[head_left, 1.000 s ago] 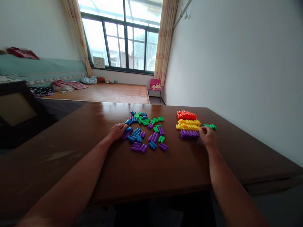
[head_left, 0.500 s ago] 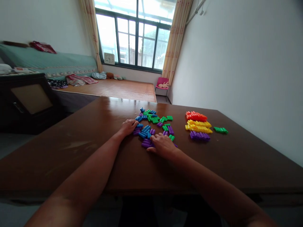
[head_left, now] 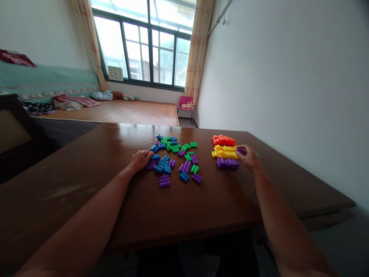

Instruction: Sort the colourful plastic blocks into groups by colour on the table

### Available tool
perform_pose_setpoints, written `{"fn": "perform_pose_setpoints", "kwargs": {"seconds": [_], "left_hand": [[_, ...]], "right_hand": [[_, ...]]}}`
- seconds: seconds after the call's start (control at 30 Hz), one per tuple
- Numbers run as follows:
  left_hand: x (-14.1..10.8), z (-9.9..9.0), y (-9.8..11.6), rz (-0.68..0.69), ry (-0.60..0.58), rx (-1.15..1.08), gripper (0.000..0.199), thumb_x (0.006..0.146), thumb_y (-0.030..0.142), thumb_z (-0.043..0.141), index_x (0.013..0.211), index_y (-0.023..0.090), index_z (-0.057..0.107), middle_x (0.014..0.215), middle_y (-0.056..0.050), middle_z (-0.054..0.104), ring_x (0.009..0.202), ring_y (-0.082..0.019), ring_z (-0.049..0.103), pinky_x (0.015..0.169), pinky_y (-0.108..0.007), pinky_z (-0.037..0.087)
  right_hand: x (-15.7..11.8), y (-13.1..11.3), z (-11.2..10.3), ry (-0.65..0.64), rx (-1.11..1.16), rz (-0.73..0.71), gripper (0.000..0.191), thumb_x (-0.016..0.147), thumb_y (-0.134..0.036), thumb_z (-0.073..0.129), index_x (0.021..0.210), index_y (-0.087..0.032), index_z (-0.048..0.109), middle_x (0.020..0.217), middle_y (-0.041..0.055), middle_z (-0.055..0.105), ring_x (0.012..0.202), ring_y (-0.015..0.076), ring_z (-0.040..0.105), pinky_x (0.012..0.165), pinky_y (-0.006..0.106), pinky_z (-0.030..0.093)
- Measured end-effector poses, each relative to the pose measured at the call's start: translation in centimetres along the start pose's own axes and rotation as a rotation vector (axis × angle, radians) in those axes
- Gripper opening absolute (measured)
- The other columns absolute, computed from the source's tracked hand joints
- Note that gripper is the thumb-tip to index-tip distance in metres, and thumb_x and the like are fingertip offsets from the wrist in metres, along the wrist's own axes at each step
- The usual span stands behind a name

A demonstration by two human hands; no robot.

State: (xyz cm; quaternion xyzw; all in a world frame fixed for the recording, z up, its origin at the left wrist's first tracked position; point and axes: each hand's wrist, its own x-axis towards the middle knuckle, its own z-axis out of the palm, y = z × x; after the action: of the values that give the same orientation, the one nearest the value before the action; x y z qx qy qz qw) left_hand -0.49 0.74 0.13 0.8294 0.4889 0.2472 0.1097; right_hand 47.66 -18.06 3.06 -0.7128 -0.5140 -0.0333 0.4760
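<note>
My right hand (head_left: 248, 157) is closed on a purple plastic block (head_left: 240, 150), its tip showing between thumb and fingers, just right of the yellow row of blocks (head_left: 226, 152). Below the yellow lies a row of purple blocks (head_left: 228, 163), and above it a row of red blocks (head_left: 224, 140). My left hand (head_left: 140, 159) rests loosely on the table, fingertips against the left edge of a scattered group of blue blocks (head_left: 164, 161), green blocks (head_left: 175, 147) and purple blocks (head_left: 164, 181). A green piece (head_left: 257, 154) shows partly behind the right hand.
The blocks lie on a glossy brown table (head_left: 115, 204) whose right edge runs near a white wall (head_left: 282, 84). Behind it are a low bed (head_left: 129, 110) and a pink chair (head_left: 185, 103) below the window.
My right hand has moved from the scattered blocks to the sorted rows at the right, carrying a purple block. My left hand stays by the blue blocks. The view has turned right.
</note>
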Motion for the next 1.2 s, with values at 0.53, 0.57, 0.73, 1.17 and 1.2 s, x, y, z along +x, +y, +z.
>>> {"fn": "perform_pose_setpoints", "kwargs": {"seconds": [0.53,0.57,0.73,1.17,1.2], "left_hand": [[0.4,0.0,-0.9,0.021,-0.028,0.059,0.051,0.090,0.050,0.030,0.099,0.025,0.073,0.108,-0.004,0.072,0.105,-0.025,0.062,0.090,-0.030,0.046],[0.3,0.0,-0.8,0.017,-0.027,0.056,0.050,0.090,0.049,0.030,0.099,0.025,0.074,0.108,-0.004,0.072,0.104,-0.025,0.062,0.090,-0.030,0.046],[0.2,0.1,-0.4,0.010,-0.032,0.068,0.048,0.092,0.046,0.031,0.100,0.025,0.074,0.108,-0.006,0.071,0.104,-0.025,0.061,0.089,-0.032,0.045],[-0.3,0.1,-0.1,0.031,-0.021,0.028,0.045,0.092,0.045,0.036,0.097,0.023,0.074,0.103,-0.006,0.072,0.100,-0.023,0.062,0.089,-0.031,0.045],[-0.3,0.1,-0.1,0.031,-0.024,0.030,0.044,0.092,0.045,0.036,0.097,0.023,0.074,0.103,-0.006,0.072,0.100,-0.023,0.062,0.089,-0.031,0.045]], "right_hand": [[-2.4,9.1,-2.2,-0.245,0.253,0.200,0.040,0.066,-0.024,0.069,0.105,-0.019,0.062,0.112,0.0127,0.069,0.100,0.0239,0.067,0.089,0.043,0.055],[-2.4,8.8,-2.3,-0.197,0.200,0.177,0.037,0.069,-0.024,0.064,0.106,-0.019,0.062,0.112,0.0127,0.069,0.098,0.0232,0.067,0.089,0.043,0.054],[-2.9,2.6,-1.0,0.254,-0.170,-0.062,0.032,0.085,-0.027,0.045,0.111,-0.016,0.060,0.110,0.0149,0.065,0.097,0.0252,0.062,0.093,0.047,0.048],[-13.8,-21.8,13.3,-0.752,-0.167,-0.894,0.029,0.094,-0.023,0.049,0.122,-0.020,0.058,0.128,0.0106,0.058,0.113,0.0226,0.053,0.098,0.038,0.044],[-13.7,-21.7,13.3,-0.771,-0.163,-0.888,0.027,0.094,-0.021,0.049,0.119,-0.019,0.059,0.126,0.0112,0.059,0.111,0.0226,0.054,0.097,0.038,0.044]]}}
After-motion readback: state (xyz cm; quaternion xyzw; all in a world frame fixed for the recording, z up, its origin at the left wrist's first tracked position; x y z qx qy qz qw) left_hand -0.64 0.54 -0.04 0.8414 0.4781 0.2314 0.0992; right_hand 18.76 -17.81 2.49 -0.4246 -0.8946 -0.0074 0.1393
